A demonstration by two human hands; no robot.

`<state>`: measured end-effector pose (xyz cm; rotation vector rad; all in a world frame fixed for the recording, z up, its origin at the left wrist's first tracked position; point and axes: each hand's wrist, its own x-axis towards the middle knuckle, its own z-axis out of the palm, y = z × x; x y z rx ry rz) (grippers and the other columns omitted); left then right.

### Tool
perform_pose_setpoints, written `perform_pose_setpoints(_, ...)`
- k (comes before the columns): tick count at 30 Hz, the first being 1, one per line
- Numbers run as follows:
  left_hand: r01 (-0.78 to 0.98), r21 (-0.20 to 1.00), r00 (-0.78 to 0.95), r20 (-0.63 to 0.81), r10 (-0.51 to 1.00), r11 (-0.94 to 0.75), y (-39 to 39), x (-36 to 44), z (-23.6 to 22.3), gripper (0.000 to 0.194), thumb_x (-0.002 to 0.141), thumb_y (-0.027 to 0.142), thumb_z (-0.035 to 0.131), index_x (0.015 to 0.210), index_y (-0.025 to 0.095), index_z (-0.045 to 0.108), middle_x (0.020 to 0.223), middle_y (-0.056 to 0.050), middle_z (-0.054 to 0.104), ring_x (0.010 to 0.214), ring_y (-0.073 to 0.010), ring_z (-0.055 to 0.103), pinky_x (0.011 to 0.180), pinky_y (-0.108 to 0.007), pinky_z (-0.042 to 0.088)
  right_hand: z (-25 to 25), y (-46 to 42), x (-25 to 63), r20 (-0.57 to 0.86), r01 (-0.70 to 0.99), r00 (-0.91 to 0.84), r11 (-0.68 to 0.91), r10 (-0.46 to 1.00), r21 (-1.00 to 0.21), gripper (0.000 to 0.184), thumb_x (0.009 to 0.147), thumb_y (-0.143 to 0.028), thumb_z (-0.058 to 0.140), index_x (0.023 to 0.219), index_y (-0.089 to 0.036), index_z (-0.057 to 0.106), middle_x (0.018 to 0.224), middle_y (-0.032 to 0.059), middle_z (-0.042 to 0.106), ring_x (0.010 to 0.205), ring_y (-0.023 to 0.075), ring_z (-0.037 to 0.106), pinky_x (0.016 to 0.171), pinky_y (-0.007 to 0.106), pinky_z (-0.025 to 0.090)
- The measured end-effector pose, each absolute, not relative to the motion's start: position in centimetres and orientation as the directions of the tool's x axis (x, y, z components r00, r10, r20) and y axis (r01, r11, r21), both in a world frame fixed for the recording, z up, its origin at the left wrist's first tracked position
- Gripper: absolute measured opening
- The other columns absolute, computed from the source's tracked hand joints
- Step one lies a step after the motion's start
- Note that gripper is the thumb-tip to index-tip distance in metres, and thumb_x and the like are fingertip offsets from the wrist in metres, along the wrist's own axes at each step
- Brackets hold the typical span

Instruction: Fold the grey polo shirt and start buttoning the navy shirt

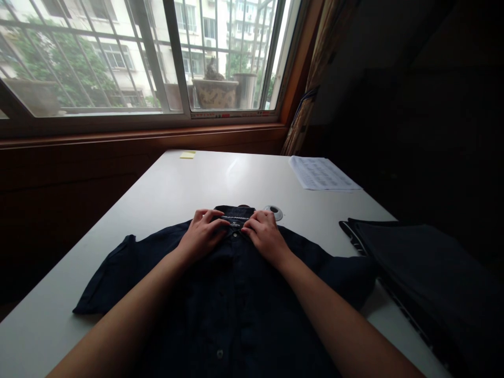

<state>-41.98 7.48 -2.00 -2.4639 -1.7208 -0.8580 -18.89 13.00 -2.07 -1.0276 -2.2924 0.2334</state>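
A dark navy short-sleeved button shirt (236,294) lies spread front side up, its collar toward the window and its sleeves out to both sides. My left hand (205,231) grips the left side of the collar, fingers bent over the cloth. On the other side of the neck opening, my right hand (266,233) pinches the right side of the collar. Between the two hands a label shows inside the neck, with a small light button just below it. The lower end of the shirt runs out of view.
The shirt rests on a white table (220,178). Folded dark clothes (425,273) lie at the right edge. Printed sheets (325,173) are at the back right, a yellow sticky note (188,155) at the back left. Just beyond the collar is a round grey cable grommet (274,212).
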Motion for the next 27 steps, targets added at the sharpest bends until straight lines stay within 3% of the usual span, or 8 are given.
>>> perform_pose_setpoints(8, 0.842, 0.316, 0.24, 0.506, 0.828, -0.437, 7.68, -42.11, -1.86, 0.02, 0.095, 0.031, 0.06, 0.113, 0.03, 0.07, 0.127, -0.004, 0.062, 0.117, -0.028, 0.048, 0.103, -0.05, 0.044, -2.11, 13.17, -18.74, 0.517, 0.706, -0.345, 0.58, 0.783, -0.406, 0.006, 0.087, -0.028, 0.07, 0.085, -0.023, 0.067, 0.11, 0.0094, 0.056, 0.109, 0.0305, 0.045, 0.102, 0.049, 0.042)
perform_pose_setpoints(13, 0.758, 0.419, 0.165, 0.619, 0.768, -0.5, 7.47, -42.5, -1.2, 0.013, 0.097, 0.025, 0.057, 0.099, 0.023, 0.07, 0.099, -0.005, 0.07, 0.099, -0.0235, 0.054, 0.09, -0.039, 0.048, -2.19, 13.32, -18.64, 0.546, 0.687, -0.325, 0.589, 0.772, -0.425, 0.008, 0.089, -0.027, 0.067, 0.094, -0.022, 0.065, 0.107, 0.0091, 0.054, 0.105, 0.0284, 0.048, 0.1, 0.045, 0.043)
perform_pose_setpoints(23, 0.745, 0.431, 0.202, 0.582, 0.787, -0.51, 7.45, -42.41, -1.19, 0.023, 0.099, 0.032, 0.055, 0.08, 0.02, 0.061, 0.076, -0.003, 0.063, 0.079, -0.02, 0.051, 0.073, -0.032, 0.046, -2.09, 13.33, -18.55, 0.553, 0.644, -0.327, 0.609, 0.766, -0.463, 0.009, 0.091, -0.024, 0.059, 0.094, -0.022, 0.068, 0.104, 0.0085, 0.056, 0.101, 0.0272, 0.05, 0.098, 0.044, 0.043)
perform_pose_setpoints(27, 0.739, 0.45, 0.179, 0.586, 0.79, -0.501, 7.47, -42.39, -1.14, 0.018, 0.098, 0.03, 0.055, 0.085, 0.02, 0.062, 0.078, -0.003, 0.064, 0.08, -0.0199, 0.053, 0.073, -0.032, 0.046, -1.81, 13.16, -18.57, 0.557, 0.63, -0.33, 0.617, 0.762, -0.472, 0.011, 0.092, -0.025, 0.057, 0.094, -0.023, 0.068, 0.104, 0.0089, 0.056, 0.1, 0.0275, 0.05, 0.097, 0.045, 0.043)
